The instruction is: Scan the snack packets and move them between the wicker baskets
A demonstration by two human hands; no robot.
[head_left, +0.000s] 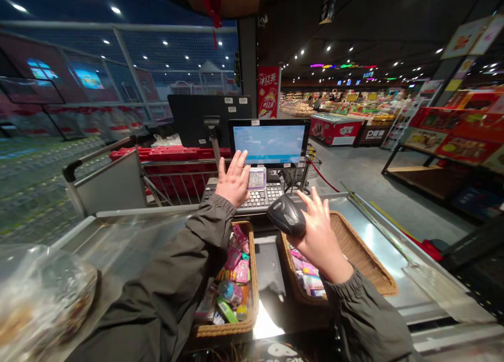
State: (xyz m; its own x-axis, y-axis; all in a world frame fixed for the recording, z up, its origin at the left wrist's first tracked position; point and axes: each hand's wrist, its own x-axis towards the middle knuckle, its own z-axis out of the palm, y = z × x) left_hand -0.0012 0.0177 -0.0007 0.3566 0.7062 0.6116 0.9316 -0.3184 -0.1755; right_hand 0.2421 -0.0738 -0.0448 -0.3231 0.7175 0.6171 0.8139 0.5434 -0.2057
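Note:
My left hand (234, 182) is raised over the keyboard (258, 198), its fingers stretched out in front of the lit monitor (270, 142). Nothing shows in it; I cannot tell whether the fingertips touch the screen's edge. A black barcode scanner (286, 215) is at my right hand (317, 230), gripped at its lower end while several fingers point up and away from it. Below the hands stand a wicker basket of small colourful packages (255, 286) and a second wicker basket (291, 278) with similar packs. A white and purple card (257, 178) leans by the keyboard.
A plastic-wrapped item (43, 293) lies blurred on the metal counter (129, 236) at left. Another wicker tray (364, 257) sits at right, near a long green stem (378, 225). Beyond are a shopping cart (181, 183), a red chest freezer (340, 131) and shelves of boxes (452, 136).

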